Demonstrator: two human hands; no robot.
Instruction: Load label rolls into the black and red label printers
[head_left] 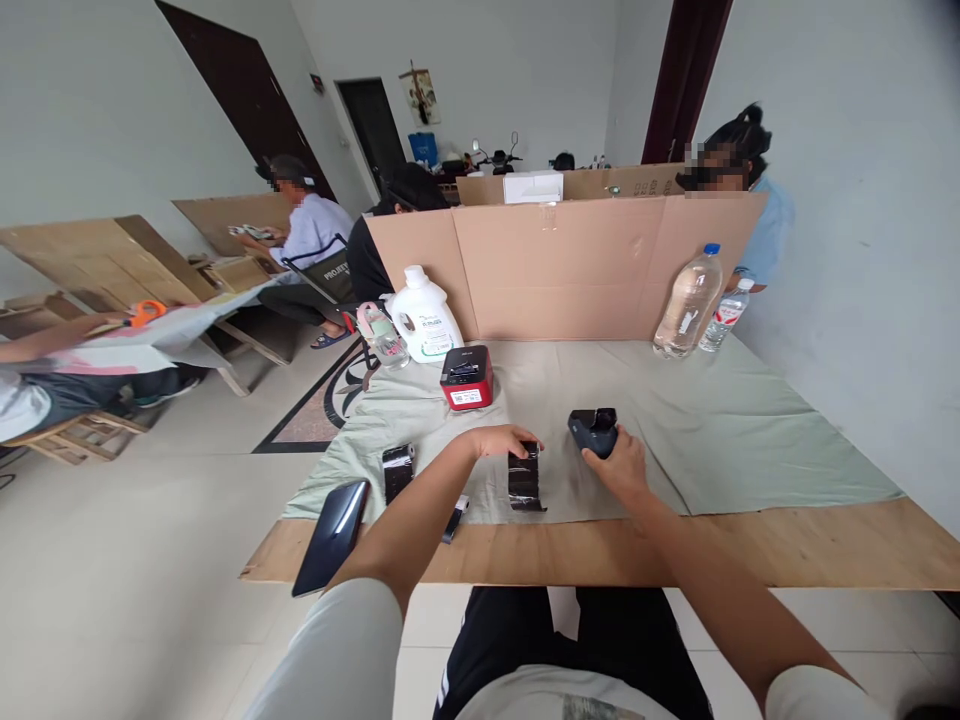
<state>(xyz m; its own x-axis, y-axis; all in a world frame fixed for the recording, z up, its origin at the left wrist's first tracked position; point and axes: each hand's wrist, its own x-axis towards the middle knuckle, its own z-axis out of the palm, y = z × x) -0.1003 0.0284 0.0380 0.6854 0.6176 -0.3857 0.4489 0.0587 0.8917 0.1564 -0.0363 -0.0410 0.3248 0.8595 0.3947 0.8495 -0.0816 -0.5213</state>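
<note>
At the left edge of the wooden table [825,550] a dark phone [332,536] lay beside a small black piece [397,470] standing on the pale green cloth [750,430]. The left hand [501,440] rested on top of an upright black plastic piece [524,480], fingers curled over its upper edge. To its right, the right hand [619,462] gripped a dark blue device [593,431] on the cloth, with a red label printer [466,378] behind and two water bottles [688,300] far right.

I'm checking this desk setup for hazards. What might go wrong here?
1. The phone lies at the table edge, partly overhanging; the left arm passing close by might knock it off.
2. The left hand rests on an upright black piece that might tip.
3. The right hand holds a dark device.
</note>
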